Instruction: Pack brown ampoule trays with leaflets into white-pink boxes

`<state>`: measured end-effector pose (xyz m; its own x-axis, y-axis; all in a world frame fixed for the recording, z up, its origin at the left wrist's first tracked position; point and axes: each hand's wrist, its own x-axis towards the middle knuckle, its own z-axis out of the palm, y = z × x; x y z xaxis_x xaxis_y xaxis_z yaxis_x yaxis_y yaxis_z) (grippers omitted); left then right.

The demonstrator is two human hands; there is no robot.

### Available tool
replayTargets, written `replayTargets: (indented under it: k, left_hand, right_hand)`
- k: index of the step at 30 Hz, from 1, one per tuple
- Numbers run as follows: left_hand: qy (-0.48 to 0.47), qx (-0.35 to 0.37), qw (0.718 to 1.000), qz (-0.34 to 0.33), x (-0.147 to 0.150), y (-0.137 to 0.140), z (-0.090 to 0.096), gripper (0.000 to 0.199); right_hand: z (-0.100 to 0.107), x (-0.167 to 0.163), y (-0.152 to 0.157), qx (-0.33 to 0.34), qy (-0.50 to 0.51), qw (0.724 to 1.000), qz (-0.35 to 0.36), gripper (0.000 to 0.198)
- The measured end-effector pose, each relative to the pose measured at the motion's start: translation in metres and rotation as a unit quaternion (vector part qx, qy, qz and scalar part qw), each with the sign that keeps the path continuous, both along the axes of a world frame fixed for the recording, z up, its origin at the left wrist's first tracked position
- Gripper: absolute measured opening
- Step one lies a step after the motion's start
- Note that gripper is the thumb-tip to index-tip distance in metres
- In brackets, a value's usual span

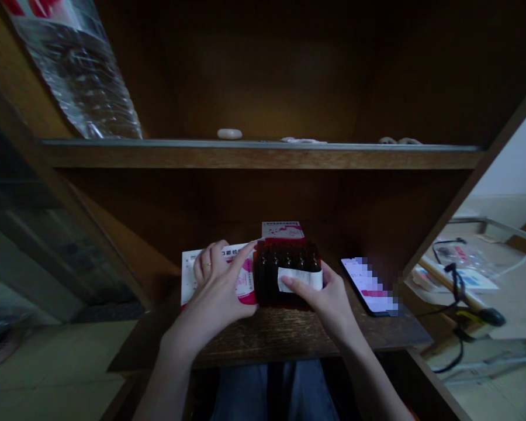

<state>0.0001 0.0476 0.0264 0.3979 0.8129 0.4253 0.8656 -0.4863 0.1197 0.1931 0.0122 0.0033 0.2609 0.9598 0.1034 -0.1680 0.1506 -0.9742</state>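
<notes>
My left hand (217, 286), with a ring on one finger, is closed over a white and pink carton (246, 279) at the front of the wooden shelf. Its index finger reaches to the left end of a row of dark amber vials (284, 256). Wrapped round the right end of that row is my right hand (331, 295). Under its thumb a white paper strip (309, 279) lies against the vials. Just behind them is a second white and pink carton (283, 230). Whether the vials sit in a tray is too dark to tell.
A phone (370, 286) with a lit screen lies right of my right hand. Above, the upper shelf edge (263, 155) carries a large clear plastic bottle (83, 82), a white oval object (229, 134) and other small pale things. A rack with a black cord (458, 292) stands at right.
</notes>
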Motion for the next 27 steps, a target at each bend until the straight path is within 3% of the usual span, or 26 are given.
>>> replayTargets:
  k: [10,18,27]
  left_hand:
    - [-0.021,0.072,0.997,-0.026,0.007,-0.011,0.006,0.094]
    - [-0.004,0.098,0.993,-0.065,0.018,-0.016,0.005,0.093]
    - [-0.010,0.129,0.987,-0.090,0.023,-0.023,0.009,0.088]
  right_hand:
    - [-0.002,0.014,0.005,0.003,0.001,1.000,0.019,0.044]
    - [0.003,0.022,0.002,0.011,-0.057,0.998,0.028,0.043]
    - [0.001,0.019,-0.001,0.026,-0.026,0.998,0.042,0.044]
